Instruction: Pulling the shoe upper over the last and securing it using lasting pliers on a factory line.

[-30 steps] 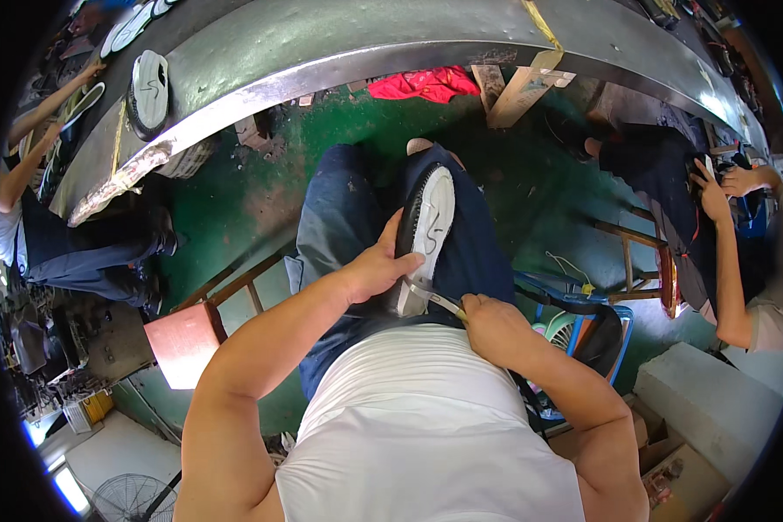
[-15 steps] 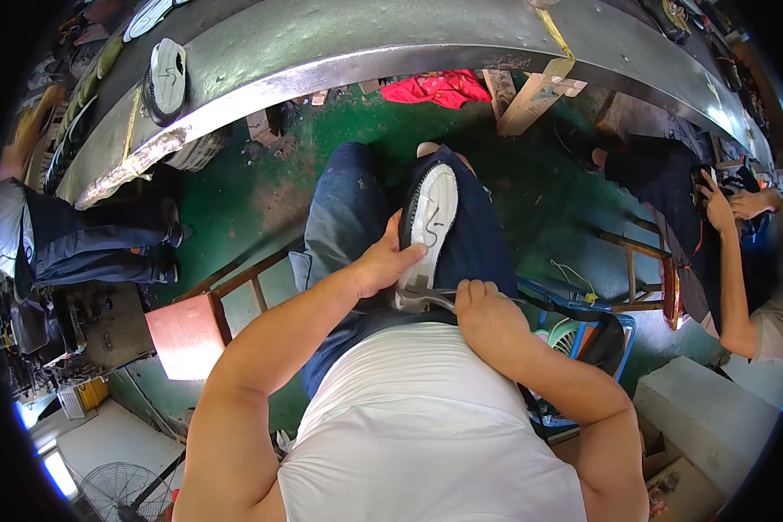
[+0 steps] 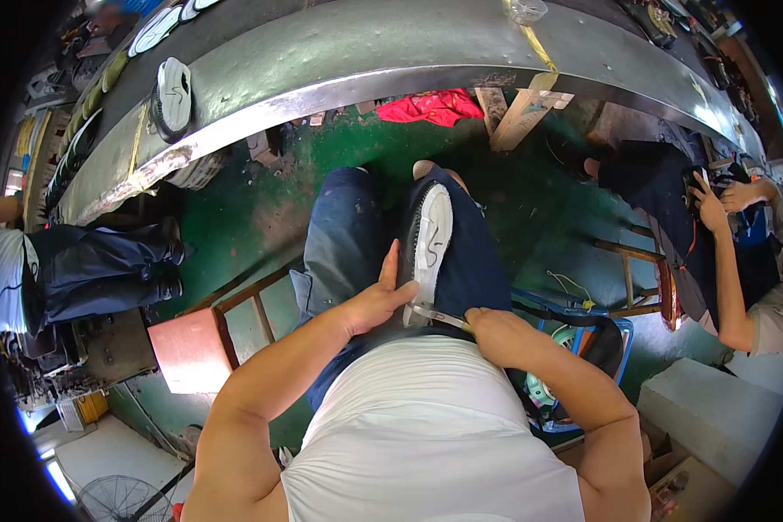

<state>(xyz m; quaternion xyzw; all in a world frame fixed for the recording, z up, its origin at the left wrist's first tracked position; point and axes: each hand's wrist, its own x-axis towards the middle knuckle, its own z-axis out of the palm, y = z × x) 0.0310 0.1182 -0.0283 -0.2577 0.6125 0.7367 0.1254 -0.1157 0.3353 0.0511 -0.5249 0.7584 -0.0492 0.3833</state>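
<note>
Shoe [image 3: 435, 228], white sole up and dark toothed rim showing, lies along the right thigh [image 3: 478, 261], toe aimed at the near edge of the bench [image 3: 365, 52], heel close to the white shirt [image 3: 418, 418]. And here's the action: the right hand [image 3: 500, 335] has its grip wrapped round a metal hand tool [image 3: 442, 317], whose curved end sits at the heel. The left hand [image 3: 378, 306] lies against the shoe's left side, thumb down by the heel, one finger stretched out; whether its grip closes underneath, I cannot tell. How far along? The heel looks like the part in hand, unfinished, I'd judge, with metal on it. Up front the sole carries no tool, and nothing shows whether that stretch is done or left. Over by the bench's near edge, toward its left end, a second shoe [image 3: 175, 94] lies out of either hand, finished or waiting, impossible to say. Now the murky bits: the tool's tip is small and blurred, probably against the rim; its handle vanishes into the fist. The shoe's underside is hidden.
</note>
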